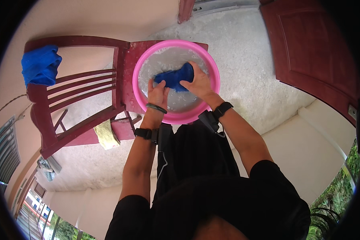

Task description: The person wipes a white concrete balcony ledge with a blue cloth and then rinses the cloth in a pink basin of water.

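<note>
A pink plastic basin holds cloudy, sudsy water. In it is a wet dark blue item, apparently fabric and shaped somewhat like a slipper; its exact kind is unclear. My right hand grips its right end, with the thumb on the near side and the fingers around the far edge. At its left end, my left hand has fingers apart and touches the near edge; whether it grips is unclear.
The basin stands on the seat of a dark red wooden chair. A bright blue cloth hangs over the chair's backrest. Below, a pale yellow cloth lies on a red wooden surface. A red wooden door is at the right, above concrete floor.
</note>
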`<state>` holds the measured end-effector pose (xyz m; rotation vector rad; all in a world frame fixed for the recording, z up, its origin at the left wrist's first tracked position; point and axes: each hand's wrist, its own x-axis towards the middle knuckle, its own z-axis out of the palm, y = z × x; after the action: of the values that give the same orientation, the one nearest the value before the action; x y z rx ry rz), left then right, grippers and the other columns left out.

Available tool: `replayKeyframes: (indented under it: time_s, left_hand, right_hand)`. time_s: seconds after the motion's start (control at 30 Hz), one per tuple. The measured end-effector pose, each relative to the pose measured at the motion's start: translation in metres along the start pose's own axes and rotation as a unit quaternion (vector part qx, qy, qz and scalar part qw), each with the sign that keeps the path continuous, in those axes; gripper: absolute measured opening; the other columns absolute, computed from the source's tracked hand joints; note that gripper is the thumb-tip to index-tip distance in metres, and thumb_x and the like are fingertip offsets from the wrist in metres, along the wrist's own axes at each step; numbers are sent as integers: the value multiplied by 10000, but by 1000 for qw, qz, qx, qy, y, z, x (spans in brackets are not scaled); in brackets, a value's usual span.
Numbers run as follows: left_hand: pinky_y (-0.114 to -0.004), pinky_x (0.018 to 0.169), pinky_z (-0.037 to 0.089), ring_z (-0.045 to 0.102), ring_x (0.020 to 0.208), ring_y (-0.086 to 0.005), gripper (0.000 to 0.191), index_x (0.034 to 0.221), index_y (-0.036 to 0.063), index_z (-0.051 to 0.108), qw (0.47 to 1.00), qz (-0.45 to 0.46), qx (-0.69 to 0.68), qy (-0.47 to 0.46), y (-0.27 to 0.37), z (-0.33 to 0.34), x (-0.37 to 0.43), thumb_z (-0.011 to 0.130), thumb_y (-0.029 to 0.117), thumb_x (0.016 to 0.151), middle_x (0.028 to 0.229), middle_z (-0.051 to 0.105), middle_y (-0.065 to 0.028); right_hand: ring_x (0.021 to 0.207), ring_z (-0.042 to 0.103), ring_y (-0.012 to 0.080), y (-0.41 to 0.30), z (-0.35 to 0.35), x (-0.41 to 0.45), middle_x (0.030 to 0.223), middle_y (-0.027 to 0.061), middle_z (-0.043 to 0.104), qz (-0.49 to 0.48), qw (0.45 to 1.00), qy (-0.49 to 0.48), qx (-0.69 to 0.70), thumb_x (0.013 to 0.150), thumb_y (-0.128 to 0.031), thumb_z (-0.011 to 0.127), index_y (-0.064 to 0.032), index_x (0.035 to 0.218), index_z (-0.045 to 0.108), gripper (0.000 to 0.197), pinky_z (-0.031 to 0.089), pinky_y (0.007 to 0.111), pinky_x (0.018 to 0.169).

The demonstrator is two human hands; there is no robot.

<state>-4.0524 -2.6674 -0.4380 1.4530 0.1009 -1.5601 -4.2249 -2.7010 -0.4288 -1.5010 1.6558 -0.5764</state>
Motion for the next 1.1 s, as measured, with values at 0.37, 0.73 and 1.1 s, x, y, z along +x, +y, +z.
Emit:
replayKeyframes:
  time_s: [0.37, 0.73, 1.1]
  left_hand:
    - [-400, 829, 499, 556, 934, -222, 274, 1125, 24, 515, 991, -114, -70, 29, -34, -9, -1, 604, 91, 875, 1067, 566, -107]
    - [-387, 780, 523, 624, 842, -242, 380, 1064, 77, 588, 948, -222, -138, -182, -9, 14, -4, 593, 416, 891, 906, 634, -114]
    - [-417, 872, 507, 613, 990, -266, 339, 1166, 58, 533, 986, -136, -97, -3, -41, 38, -18, 380, 305, 990, 1116, 611, -124]
  right_hand:
    - [947, 612, 383, -20, -6, 5, 1006, 215, 634, 144, 961, -174, -156, 721, -170, 668, -125, 1305, 400, 644, 500, 430, 826]
    - [704, 628, 306, -71, -40, -42, 755, 153, 624, -100, 967, -209, 105, 716, -86, 607, -49, 973, 608, 259, 493, 359, 687]
    - [688, 634, 368, -38, 5, -9, 735, 158, 644, 19, 997, 18, -78, 861, -304, 575, -93, 863, 565, 211, 487, 448, 594]
